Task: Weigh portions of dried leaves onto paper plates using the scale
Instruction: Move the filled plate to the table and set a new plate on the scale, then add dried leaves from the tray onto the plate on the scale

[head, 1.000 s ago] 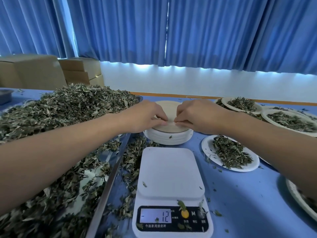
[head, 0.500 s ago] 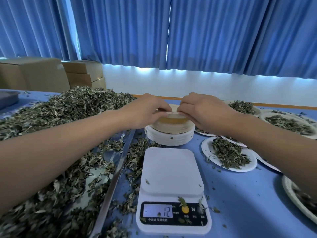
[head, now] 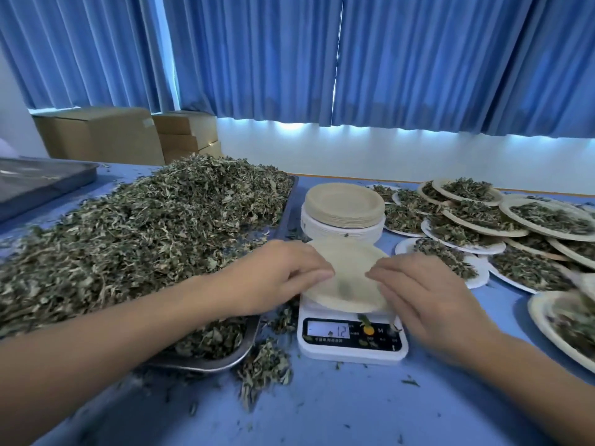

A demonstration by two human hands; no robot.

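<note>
Paper plate (head: 348, 274) in L hand (head: 280, 279) + R hand (head: 422, 294) moved over scale (head: 352, 350).

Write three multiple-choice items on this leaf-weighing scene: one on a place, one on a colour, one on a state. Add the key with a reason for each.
1. Where is the paper plate that the left hand and right hand hold?
A. On top of the plate stack
B. Over the platform of the scale
C. On the heap of leaves

2. What colour are the curtains?
A. Red
B. Blue
C. White

3. What state is the scale's display in?
A. Dark
B. Covered by the plate
C. Lit, showing digits

Key: 1 B, the plate hides the platform just behind the display. 2 B, blue folds hang across the back. 3 C, the screen glows and "12" can be read.
</note>
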